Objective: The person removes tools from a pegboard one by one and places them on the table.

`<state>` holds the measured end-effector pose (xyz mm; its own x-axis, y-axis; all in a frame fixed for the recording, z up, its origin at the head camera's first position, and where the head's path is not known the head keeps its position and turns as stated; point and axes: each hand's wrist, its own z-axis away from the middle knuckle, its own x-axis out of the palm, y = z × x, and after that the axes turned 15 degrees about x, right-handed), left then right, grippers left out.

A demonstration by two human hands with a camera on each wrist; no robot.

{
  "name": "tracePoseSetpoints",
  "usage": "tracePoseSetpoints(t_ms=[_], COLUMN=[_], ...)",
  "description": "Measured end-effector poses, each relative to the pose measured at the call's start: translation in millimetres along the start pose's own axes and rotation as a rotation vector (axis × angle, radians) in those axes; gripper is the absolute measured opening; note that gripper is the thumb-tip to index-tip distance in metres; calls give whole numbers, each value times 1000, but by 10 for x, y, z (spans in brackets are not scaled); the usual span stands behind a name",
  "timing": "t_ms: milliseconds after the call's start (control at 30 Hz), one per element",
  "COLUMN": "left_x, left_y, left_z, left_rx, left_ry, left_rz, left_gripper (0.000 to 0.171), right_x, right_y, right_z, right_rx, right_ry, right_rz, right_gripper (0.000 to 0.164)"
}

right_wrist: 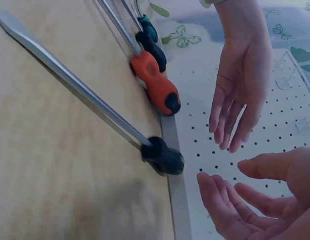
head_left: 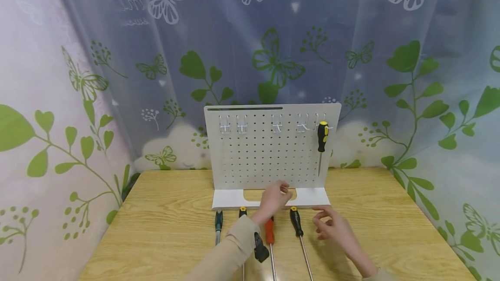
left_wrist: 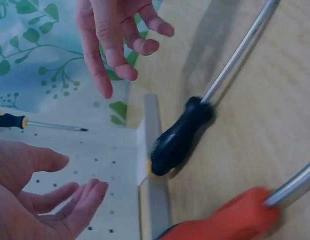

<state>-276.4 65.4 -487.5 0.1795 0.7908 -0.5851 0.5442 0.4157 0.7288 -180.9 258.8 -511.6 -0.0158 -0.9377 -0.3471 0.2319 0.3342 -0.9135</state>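
Note:
My left hand (head_left: 274, 198) hovers before the lower part of a white pegboard (head_left: 269, 151), fingers loosely bent and holding nothing. To its right, my right hand (head_left: 332, 227) is held over the table beside a black screwdriver (head_left: 295, 221), without touching it; its fingers (right_wrist: 219, 200) are relaxed in the right wrist view. A red screwdriver (right_wrist: 155, 82) lies left of the black one. Further left are another black screwdriver (head_left: 242, 212) and a teal screwdriver (head_left: 218, 220). One yellow-and-black screwdriver (head_left: 322, 135) hangs tip down from a hook at the board's right side.
Several wire hooks (head_left: 277, 124) line the top of the pegboard. Its white base (head_left: 230, 198) has a cutout and stands on the wooden table (head_left: 164, 224). The screwdriver handles lie near the base's front edge. Behind hangs a curtain (head_left: 234, 34) with leaves and butterflies.

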Motion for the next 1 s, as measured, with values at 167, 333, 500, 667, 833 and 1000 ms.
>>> tracePoseSetpoints(t_ms=[167,333,500,667,833,1000], left_x=[-88,-138,-198,-274,-340,-369], left_y=[11,54,134,221,299,390], left_z=[-157,-313,-465,-619,-754,-867], left_rx=[42,70,102,155,203,197], left_ry=[13,54,98,135,150,138], left_rz=[62,82,111,146,153,160], left_gripper=[29,28,27,27,30,34], right_x=[-105,-203,-285,-354,-402,-401], right_y=[-138,-228,-294,-338,-384,-405], right_z=[-193,-440,-656,-812,-931,-1029], right_rx=[-65,-190,-247,-246,-262,-282], right_ry=[83,191,299,385,395,386], right_rz=[8,24,83,112,94,52], right_gripper=[38,38,39,39,41,42])
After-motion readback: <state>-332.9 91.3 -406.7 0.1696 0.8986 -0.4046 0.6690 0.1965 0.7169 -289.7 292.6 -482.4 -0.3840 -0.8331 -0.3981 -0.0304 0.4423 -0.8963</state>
